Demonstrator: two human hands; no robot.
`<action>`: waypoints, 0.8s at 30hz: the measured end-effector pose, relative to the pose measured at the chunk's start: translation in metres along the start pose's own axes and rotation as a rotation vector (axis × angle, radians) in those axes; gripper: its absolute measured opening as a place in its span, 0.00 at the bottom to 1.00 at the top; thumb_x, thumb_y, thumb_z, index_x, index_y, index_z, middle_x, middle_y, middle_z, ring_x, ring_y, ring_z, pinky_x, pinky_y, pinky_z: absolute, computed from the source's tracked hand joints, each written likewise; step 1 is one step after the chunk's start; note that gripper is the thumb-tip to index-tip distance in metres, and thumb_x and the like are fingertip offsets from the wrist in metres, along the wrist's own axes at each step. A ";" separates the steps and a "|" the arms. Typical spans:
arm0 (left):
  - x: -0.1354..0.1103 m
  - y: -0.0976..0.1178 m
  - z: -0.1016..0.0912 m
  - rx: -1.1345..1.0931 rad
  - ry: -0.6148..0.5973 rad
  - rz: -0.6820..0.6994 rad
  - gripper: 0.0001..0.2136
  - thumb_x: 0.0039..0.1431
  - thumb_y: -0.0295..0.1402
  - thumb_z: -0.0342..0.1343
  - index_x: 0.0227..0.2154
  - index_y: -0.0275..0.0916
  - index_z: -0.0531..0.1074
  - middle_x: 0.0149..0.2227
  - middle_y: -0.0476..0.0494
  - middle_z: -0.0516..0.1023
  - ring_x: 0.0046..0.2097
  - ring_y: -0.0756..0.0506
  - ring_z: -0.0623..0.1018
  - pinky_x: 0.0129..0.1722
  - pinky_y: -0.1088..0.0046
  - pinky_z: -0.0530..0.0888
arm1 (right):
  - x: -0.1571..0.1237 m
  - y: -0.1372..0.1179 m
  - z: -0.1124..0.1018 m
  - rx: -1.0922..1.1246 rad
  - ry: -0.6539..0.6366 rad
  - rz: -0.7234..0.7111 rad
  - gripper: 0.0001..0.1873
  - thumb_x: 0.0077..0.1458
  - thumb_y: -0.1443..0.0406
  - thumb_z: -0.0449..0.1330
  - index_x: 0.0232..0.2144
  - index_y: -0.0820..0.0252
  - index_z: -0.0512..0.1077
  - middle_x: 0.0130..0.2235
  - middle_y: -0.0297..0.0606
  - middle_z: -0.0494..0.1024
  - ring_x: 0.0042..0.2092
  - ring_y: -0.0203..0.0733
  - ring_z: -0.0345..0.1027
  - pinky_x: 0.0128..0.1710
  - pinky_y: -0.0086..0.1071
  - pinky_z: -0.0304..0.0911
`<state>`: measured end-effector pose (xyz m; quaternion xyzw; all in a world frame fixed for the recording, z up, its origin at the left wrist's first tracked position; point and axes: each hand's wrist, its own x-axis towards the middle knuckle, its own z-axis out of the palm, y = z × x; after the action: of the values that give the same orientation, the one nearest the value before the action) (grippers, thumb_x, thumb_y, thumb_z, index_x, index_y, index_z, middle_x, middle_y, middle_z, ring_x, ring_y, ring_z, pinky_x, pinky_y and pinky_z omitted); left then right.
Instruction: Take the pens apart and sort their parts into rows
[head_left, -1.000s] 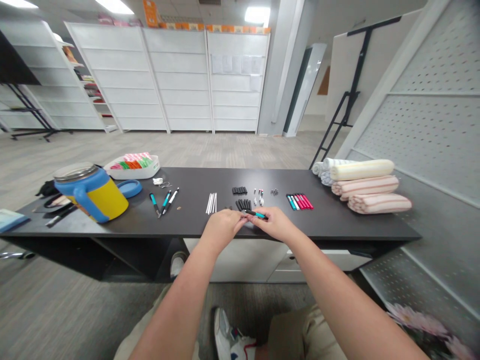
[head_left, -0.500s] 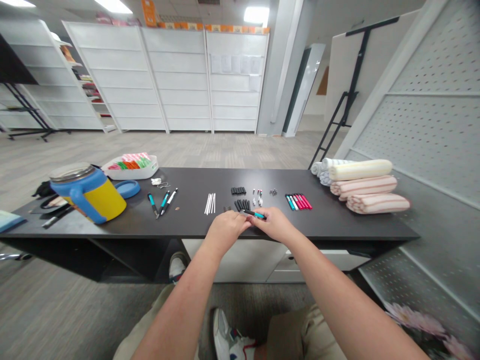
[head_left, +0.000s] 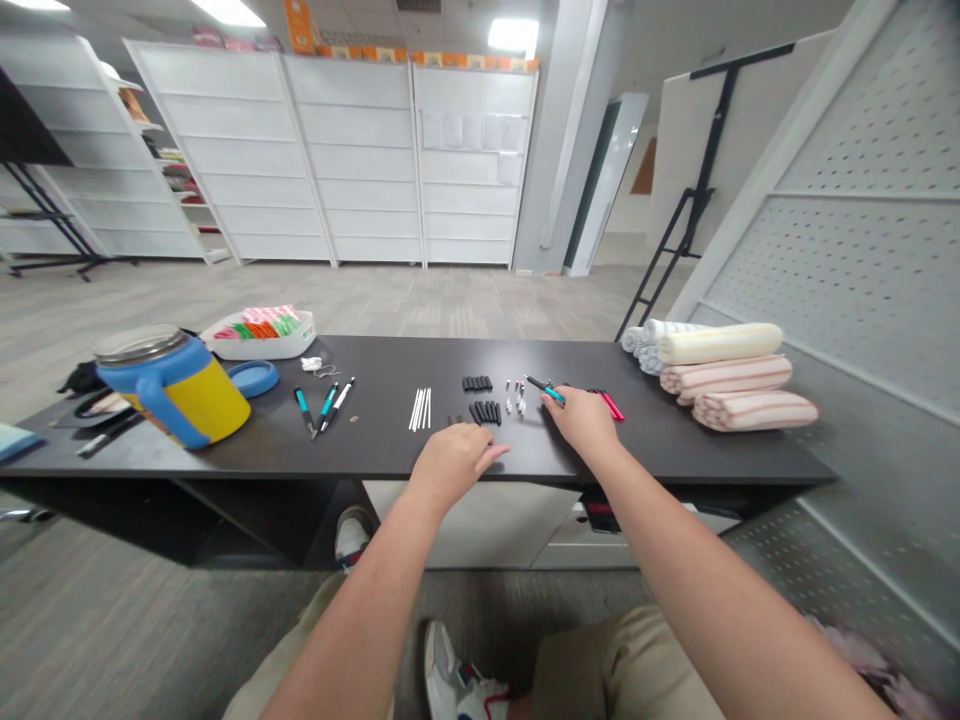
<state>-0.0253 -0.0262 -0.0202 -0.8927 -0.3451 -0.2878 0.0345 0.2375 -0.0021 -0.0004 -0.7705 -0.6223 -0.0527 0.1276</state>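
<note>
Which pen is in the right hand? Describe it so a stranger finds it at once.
On the long dark table, go left from the rolled towels to the right hand. The pen sticks out of that hand, pointing left. It is teal and black and held, whereas the pink pens beside the hand lie on the table.

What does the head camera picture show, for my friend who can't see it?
A person's right hand holds a teal-and-black plastic pen above a long dark table, while the left hand lies open near a row of small black tubes. Rolled striped towels sit far right, a blue-and-yellow jug far left.
</note>
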 end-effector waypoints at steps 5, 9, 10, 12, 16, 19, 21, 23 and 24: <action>0.000 0.000 -0.001 0.000 -0.010 -0.003 0.19 0.73 0.46 0.49 0.34 0.38 0.75 0.34 0.42 0.80 0.38 0.44 0.79 0.40 0.68 0.72 | -0.004 -0.007 0.000 -0.018 0.005 0.021 0.23 0.68 0.49 0.52 0.47 0.54 0.80 0.40 0.47 0.84 0.42 0.51 0.79 0.41 0.36 0.64; 0.001 0.001 -0.002 0.002 -0.013 -0.009 0.19 0.73 0.46 0.49 0.34 0.38 0.75 0.33 0.42 0.80 0.38 0.44 0.79 0.40 0.68 0.72 | -0.016 -0.004 -0.003 0.025 0.046 0.047 0.25 0.68 0.47 0.51 0.48 0.56 0.79 0.39 0.48 0.84 0.42 0.52 0.78 0.40 0.36 0.64; 0.001 0.002 -0.002 0.003 -0.012 -0.008 0.18 0.73 0.46 0.49 0.34 0.38 0.75 0.33 0.42 0.80 0.38 0.44 0.79 0.41 0.68 0.72 | -0.019 -0.003 -0.004 0.021 0.057 0.056 0.25 0.68 0.48 0.51 0.47 0.57 0.79 0.39 0.48 0.84 0.41 0.52 0.78 0.40 0.36 0.64; 0.000 0.002 -0.003 0.005 -0.011 -0.006 0.18 0.73 0.45 0.49 0.34 0.38 0.75 0.34 0.41 0.80 0.38 0.44 0.79 0.41 0.68 0.72 | -0.026 -0.001 -0.005 0.006 0.060 0.054 0.24 0.69 0.49 0.51 0.45 0.57 0.79 0.38 0.48 0.84 0.40 0.51 0.78 0.38 0.36 0.64; 0.000 0.003 -0.003 0.003 -0.015 -0.011 0.18 0.73 0.44 0.48 0.34 0.38 0.75 0.34 0.41 0.80 0.38 0.44 0.79 0.41 0.68 0.72 | -0.033 -0.001 -0.007 0.005 -0.001 -0.008 0.19 0.67 0.52 0.53 0.47 0.52 0.80 0.37 0.45 0.84 0.39 0.51 0.78 0.37 0.35 0.65; -0.001 0.003 -0.004 0.002 -0.018 -0.021 0.18 0.73 0.44 0.48 0.34 0.38 0.75 0.34 0.41 0.79 0.39 0.44 0.79 0.41 0.68 0.73 | -0.033 -0.002 -0.008 0.020 -0.031 -0.010 0.18 0.64 0.57 0.55 0.52 0.46 0.79 0.41 0.43 0.85 0.42 0.50 0.78 0.39 0.35 0.66; -0.002 0.003 -0.005 0.005 -0.020 -0.021 0.18 0.73 0.43 0.49 0.34 0.38 0.76 0.34 0.41 0.79 0.38 0.44 0.78 0.41 0.68 0.73 | -0.032 -0.004 -0.009 0.024 -0.041 0.002 0.20 0.63 0.58 0.56 0.54 0.44 0.79 0.43 0.42 0.85 0.43 0.50 0.78 0.41 0.36 0.67; -0.003 0.004 -0.005 0.007 -0.017 -0.016 0.17 0.73 0.43 0.49 0.34 0.38 0.76 0.34 0.41 0.79 0.38 0.44 0.78 0.40 0.68 0.73 | -0.030 -0.005 -0.010 0.026 -0.052 0.014 0.20 0.64 0.57 0.56 0.55 0.43 0.79 0.44 0.42 0.85 0.44 0.51 0.79 0.42 0.36 0.68; -0.003 0.004 -0.005 0.005 -0.014 -0.014 0.18 0.73 0.43 0.49 0.34 0.38 0.76 0.34 0.41 0.79 0.38 0.44 0.78 0.40 0.68 0.73 | -0.029 -0.005 -0.010 0.027 -0.059 0.018 0.21 0.64 0.57 0.55 0.55 0.43 0.79 0.45 0.42 0.85 0.45 0.51 0.79 0.42 0.37 0.68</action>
<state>-0.0271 -0.0319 -0.0171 -0.8921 -0.3523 -0.2809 0.0326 0.2267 -0.0309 0.0029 -0.7754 -0.6197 -0.0204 0.1200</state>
